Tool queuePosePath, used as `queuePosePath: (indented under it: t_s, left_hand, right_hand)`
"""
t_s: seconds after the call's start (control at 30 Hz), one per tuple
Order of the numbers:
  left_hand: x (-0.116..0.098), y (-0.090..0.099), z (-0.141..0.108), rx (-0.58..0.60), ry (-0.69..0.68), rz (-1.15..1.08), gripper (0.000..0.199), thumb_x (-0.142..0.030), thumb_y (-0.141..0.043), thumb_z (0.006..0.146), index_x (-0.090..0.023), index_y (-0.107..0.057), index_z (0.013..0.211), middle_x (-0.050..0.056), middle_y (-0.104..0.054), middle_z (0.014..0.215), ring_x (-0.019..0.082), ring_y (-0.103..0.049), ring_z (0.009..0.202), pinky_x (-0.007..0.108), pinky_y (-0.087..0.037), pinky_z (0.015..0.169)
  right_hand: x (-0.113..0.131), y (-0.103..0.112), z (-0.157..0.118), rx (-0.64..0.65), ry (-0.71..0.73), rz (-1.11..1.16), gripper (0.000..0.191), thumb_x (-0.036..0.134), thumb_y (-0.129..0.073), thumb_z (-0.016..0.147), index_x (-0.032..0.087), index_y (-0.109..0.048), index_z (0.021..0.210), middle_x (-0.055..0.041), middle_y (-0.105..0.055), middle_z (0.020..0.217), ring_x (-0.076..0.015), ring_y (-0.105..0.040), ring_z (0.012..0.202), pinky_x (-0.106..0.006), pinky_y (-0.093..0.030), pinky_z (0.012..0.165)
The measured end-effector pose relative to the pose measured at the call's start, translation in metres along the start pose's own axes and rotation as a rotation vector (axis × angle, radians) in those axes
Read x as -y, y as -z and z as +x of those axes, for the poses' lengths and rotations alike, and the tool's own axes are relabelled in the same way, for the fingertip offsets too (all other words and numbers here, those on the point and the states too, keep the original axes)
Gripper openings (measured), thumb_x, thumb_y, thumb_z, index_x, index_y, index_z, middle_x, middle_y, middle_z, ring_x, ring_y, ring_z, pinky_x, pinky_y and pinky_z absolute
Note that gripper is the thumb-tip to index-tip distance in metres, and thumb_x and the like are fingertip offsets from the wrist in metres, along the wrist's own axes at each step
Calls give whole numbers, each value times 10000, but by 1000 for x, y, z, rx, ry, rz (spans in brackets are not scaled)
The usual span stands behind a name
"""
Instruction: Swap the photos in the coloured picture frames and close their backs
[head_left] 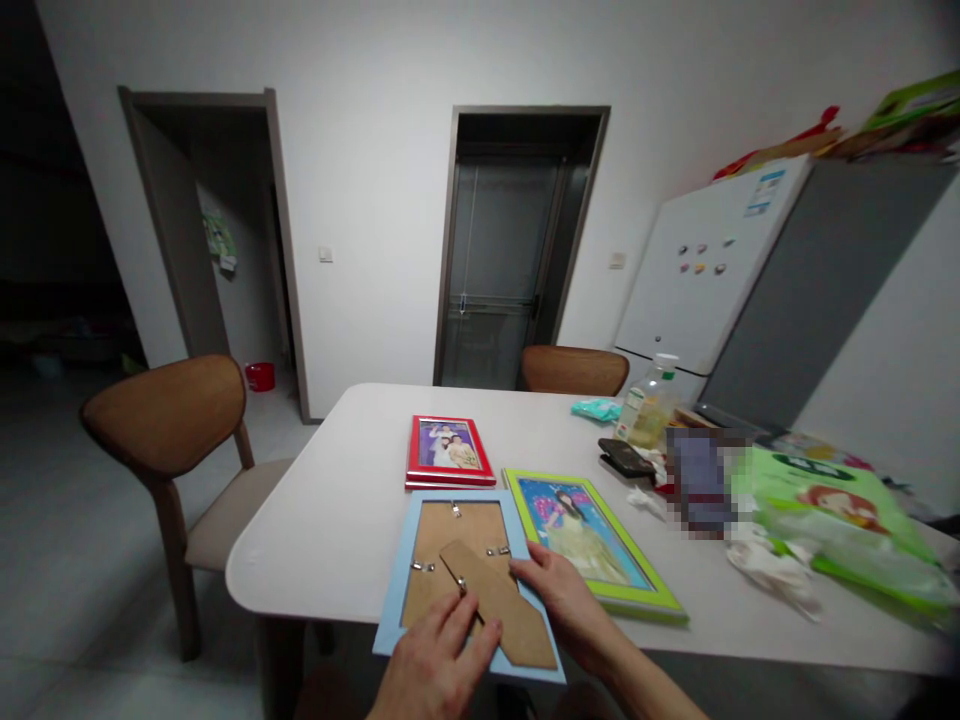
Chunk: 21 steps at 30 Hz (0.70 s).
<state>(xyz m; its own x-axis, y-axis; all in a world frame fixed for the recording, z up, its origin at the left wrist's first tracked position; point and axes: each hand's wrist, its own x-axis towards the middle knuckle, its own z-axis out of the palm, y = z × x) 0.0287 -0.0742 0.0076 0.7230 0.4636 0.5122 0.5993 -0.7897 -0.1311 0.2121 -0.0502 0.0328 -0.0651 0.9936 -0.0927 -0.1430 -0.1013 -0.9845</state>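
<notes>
A light blue picture frame (390,600) lies back side up at the table's near edge, partly jutting over it. Its brown backing board (427,530) has several small metal clips and a slanted fold-out stand (517,625). My left hand (442,650) reaches over the lower edge, its bent fingers and thumb closed at the stand's left side; a thin dark strip shows between them, too small to name. With thumb and fingers, my right hand (566,605) grips the frame's right edge. Beneath and beside that hand lies a green picture frame (645,570), picture up.
Red picture frames (450,478) are stacked behind the blue one. To the right are a bottle (646,405), a black phone-like item (626,458), crumpled tissues (772,565) and a green plastic pack (825,500). Wooden chairs (169,415) stand at the left and far side.
</notes>
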Motion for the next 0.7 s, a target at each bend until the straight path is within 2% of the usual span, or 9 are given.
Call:
queuePosePath:
  t_s: [0.13,0.23,0.33,0.4,0.53,0.7]
  left_hand:
    - [-2,-15,2,11,49,6,320,-280,-458,794,-216,-485,1107,94,-565,1117,242,-531,1006,291,-499,769]
    - [-3,-22,2,48,90,7,323,-283,-479,791,-217,-484,1107,96,-547,1140,246,-513,1029,295,-486,794]
    - [-5,-24,1,91,107,0,316,-257,-495,788,-213,-486,1101,99,-533,1156,247,-500,1043,296,-477,809]
    - [-6,-27,1,113,110,-8,311,-235,-500,787,-211,-488,1096,97,-531,1159,245,-493,1052,301,-469,823]
    - [-4,-29,0,146,151,-61,325,-153,-484,781,-226,-484,1098,69,-516,1182,218,-466,1085,300,-443,862]
    - [9,-18,-8,216,320,-191,472,-114,-544,656,-194,-461,1114,79,-475,1224,231,-435,1113,393,-367,932]
  right_hand:
    - [-12,11,20,-92,98,-473,380,236,-485,631,124,-544,989,-72,-654,861,-196,-597,746,-305,-452,687]
    - [-18,14,29,-201,183,-912,391,192,-471,640,118,-536,1019,-111,-625,937,-207,-567,851,-309,-408,777]
    - [-20,12,32,-197,228,-1196,368,167,-465,656,112,-549,1009,-140,-593,995,-218,-526,940,-302,-364,835]
    - [-20,9,33,-163,239,-1296,333,147,-459,657,111,-571,969,-140,-590,969,-216,-522,929,-288,-363,828]
    - [-20,7,37,-139,267,-1349,307,129,-454,653,119,-591,927,-126,-569,940,-197,-519,899,-257,-363,812]
    - [-19,5,48,-151,294,-1389,243,132,-446,663,138,-619,835,-107,-551,922,-177,-516,868,-229,-357,782]
